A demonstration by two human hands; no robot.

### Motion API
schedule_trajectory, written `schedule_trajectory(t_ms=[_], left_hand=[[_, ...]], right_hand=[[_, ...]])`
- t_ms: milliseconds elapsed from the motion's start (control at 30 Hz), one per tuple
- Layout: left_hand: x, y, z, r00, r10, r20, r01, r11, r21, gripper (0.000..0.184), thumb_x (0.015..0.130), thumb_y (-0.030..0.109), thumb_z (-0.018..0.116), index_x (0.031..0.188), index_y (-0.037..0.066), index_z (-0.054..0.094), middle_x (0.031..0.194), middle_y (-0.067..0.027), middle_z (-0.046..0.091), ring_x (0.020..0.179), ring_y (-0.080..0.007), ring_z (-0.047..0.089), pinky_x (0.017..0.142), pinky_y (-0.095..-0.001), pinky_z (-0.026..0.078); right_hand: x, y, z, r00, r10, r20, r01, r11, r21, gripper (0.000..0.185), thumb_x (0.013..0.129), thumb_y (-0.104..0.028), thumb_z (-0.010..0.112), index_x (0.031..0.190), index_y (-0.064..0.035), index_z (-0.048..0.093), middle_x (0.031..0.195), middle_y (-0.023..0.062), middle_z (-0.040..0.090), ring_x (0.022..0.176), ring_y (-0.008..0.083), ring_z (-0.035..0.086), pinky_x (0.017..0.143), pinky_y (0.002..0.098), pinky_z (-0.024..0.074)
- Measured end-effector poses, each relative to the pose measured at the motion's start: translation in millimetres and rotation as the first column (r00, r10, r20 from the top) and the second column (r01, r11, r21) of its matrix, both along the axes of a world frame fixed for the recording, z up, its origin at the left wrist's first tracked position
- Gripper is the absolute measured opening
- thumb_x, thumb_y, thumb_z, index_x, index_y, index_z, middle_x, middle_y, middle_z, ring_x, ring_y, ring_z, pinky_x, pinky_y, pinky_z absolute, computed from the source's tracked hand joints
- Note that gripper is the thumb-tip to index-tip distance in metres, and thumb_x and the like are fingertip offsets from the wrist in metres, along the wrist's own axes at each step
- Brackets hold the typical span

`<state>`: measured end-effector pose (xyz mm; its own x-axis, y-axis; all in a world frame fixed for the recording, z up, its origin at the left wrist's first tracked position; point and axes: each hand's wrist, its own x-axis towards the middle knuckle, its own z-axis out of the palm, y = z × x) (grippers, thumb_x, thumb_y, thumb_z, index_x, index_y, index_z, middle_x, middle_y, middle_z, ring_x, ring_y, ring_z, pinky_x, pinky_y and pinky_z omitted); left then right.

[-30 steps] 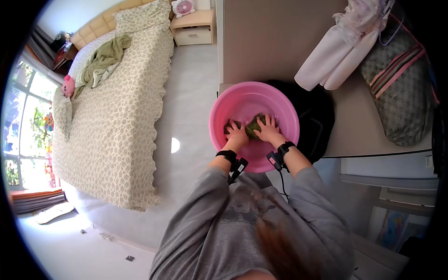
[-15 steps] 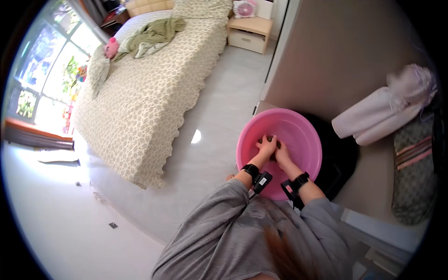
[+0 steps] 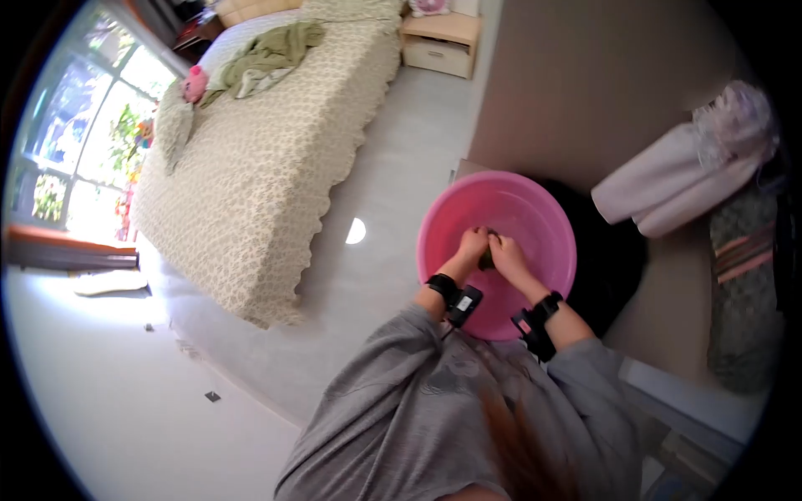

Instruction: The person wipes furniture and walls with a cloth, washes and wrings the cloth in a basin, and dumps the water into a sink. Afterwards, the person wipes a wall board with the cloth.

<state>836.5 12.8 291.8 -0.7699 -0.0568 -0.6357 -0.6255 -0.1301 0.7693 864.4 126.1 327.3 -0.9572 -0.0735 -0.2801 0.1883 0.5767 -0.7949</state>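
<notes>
**Easy to squeeze, safest gathered whole**

Held inside the pink plastic basin (image 3: pixel 468 200), near its middle and between two inward-turned hands: a dark green cloth (image 3: pixel 485 260), bunched small and mostly covered by fingers. Seems to be fabric, judging by colour and rumpled outline, though too small in view to be certain. Impossible to tell whether resting on the basin's floor or lifted just clear.

Clasped from one side by the left hand (image 3: pixel 473 243), with fingers curled in; clasped from the other by the right hand (image 3: pixel 506 255), likewise curled. Very close together, perhaps touching. Exact fingertip placing hidden.

Probably light when dry, noticeably heavier if soaked; cannot tell from here whether wet. Likely limp, with no stiffness to push against, so better gathered in folds than picked at by one corner. Not fragile, by the look of it, and fit for a firm squeeze. Possibly slippery if wet, and apt to slide out between loose fingers. Best taken near both ends of the bundle, with full palms, low inside the rim. Mind the black wrist devices (image 3: pixel 464 306), worn close to the near edge.
</notes>
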Motion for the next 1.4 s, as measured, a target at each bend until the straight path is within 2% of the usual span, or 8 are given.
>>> schedule_trajectory(t_ms=[133, 367, 633, 667, 700, 933, 1067, 1400], left_hand=[[12.7, -11.3, 2.1, 0.889, -0.357, -0.287, 0.177, 0.846, -0.502, 0.033, 0.084, 0.027, 0.05, 0.096, -0.002, 0.059, 0.094, -0.0254, 0.06, 0.089, -0.0429, 0.056, 0.08, -0.0447, 0.044], [23.8, -40.1, 50.0, 0.682, -0.708, 0.186, 0.581, 0.37, -0.725, 0.052, 0.078, 0.038, 0.057, 0.117, 0.005, 0.049, 0.123, -0.0326, 0.035, 0.106, -0.048, 0.043, 0.089, -0.0505, 0.039], [21.9, 2.1, -23.2, 0.863, -0.436, 0.254, 0.504, 0.728, -0.465, 0.087, 0.08, 0.056, 0.046, 0.142, 0.017, -0.002, 0.138, -0.036, -0.004, 0.123, -0.0542, 0.021, 0.102, -0.0497, 0.025], [20.8, 7.3, -26.2, 0.92, -0.332, 0.209, 0.391, 0.809, -0.438, 0.088, 0.08, 0.057, 0.045, 0.142, 0.016, -0.003, 0.138, -0.0363, -0.004, 0.123, -0.0544, 0.021, 0.103, -0.0492, 0.024], [21.3, 10.1, -23.5, 0.923, -0.304, 0.236, 0.383, 0.788, -0.481, 0.083, 0.081, 0.058, 0.043, 0.142, 0.017, 0.004, 0.139, -0.0334, 0.005, 0.123, -0.05, 0.026, 0.1, -0.0497, 0.029], [-0.6, -10.8, -34.5, 0.981, 0.134, 0.14, -0.171, 0.937, 0.305, 0.057, 0.089, 0.048, 0.04, 0.133, 0.013, 0.03, 0.123, -0.0171, 0.044, 0.107, -0.0318, 0.049, 0.081, -0.0477, 0.047], [-7.2, -13.3, -25.5, 0.971, 0.131, 0.199, -0.202, 0.898, 0.392, 0.035, 0.093, 0.042, 0.036, 0.101, 0.01, 0.048, 0.087, -0.0111, 0.056, 0.08, -0.0278, 0.057, 0.064, -0.0437, 0.05], [18.9, -9.1, 12.5, 0.999, -0.045, -0.009, 0.045, 0.998, -0.048, 0.037, 0.089, 0.029, 0.041, 0.11, 0.0, 0.051, 0.099, -0.0148, 0.056, 0.09, -0.0252, 0.056, 0.076, -0.0367, 0.045]], right_hand=[[-21.6, 27.4, -15.1, 0.998, 0.056, -0.02, -0.048, 0.953, 0.299, 0.042, 0.086, -0.04, 0.044, 0.104, -0.0045, 0.057, 0.091, 0.0238, 0.06, 0.089, 0.0405, 0.056, 0.077, 0.0466, 0.0448], [-5.6, 30.4, 34.9, 0.975, 0.062, 0.213, -0.189, 0.734, 0.653, 0.071, 0.083, -0.047, 0.05, 0.139, -0.018, 0.018, 0.129, 0.0231, 0.035, 0.102, 0.0429, 0.05, 0.083, 0.0481, 0.0439], [-8.2, -4.2, -38.5, 0.981, 0.029, 0.192, -0.128, 0.84, 0.527, 0.069, 0.082, -0.034, 0.058, 0.138, -0.0193, 0.02, 0.129, 0.0273, 0.033, 0.096, 0.0399, 0.055, 0.081, 0.0434, 0.046], [-10.9, -5.6, -73.4, 0.995, 0.057, 0.077, -0.073, 0.974, 0.213, 0.059, 0.082, -0.028, 0.057, 0.133, -0.0166, 0.029, 0.122, 0.026, 0.041, 0.094, 0.0372, 0.056, 0.078, 0.0426, 0.0465], [-11.9, -10.4, -72.7, 0.998, 0.047, -0.044, -0.053, 0.99, -0.131, 0.049, 0.083, -0.022, 0.056, 0.128, -0.0139, 0.037, 0.114, 0.0246, 0.049, 0.092, 0.0344, 0.058, 0.076, 0.0418, 0.047], [4.6, -14.8, 12.9, 0.986, 0.063, 0.157, 0.005, 0.918, -0.396, 0.032, 0.088, -0.024, 0.05, 0.112, -0.0034, 0.049, 0.08, 0.0116, 0.061, 0.06, 0.0181, 0.061, 0.047, 0.0292, 0.0468], [11.1, -13.4, 54.1, 0.964, 0.153, 0.218, -0.059, 0.921, -0.386, 0.03, 0.089, -0.023, 0.05, 0.111, -0.0023, 0.049, 0.079, 0.0087, 0.06, 0.06, 0.012, 0.058, 0.045, 0.0256, 0.0454], [-3.9, 5.2, -5.3, 0.979, 0.203, -0.013, -0.201, 0.976, 0.088, 0.033, 0.09, -0.029, 0.041, 0.099, -0.0014, 0.057, 0.086, 0.0205, 0.061, 0.079, 0.0345, 0.06, 0.068, 0.0424, 0.046]])
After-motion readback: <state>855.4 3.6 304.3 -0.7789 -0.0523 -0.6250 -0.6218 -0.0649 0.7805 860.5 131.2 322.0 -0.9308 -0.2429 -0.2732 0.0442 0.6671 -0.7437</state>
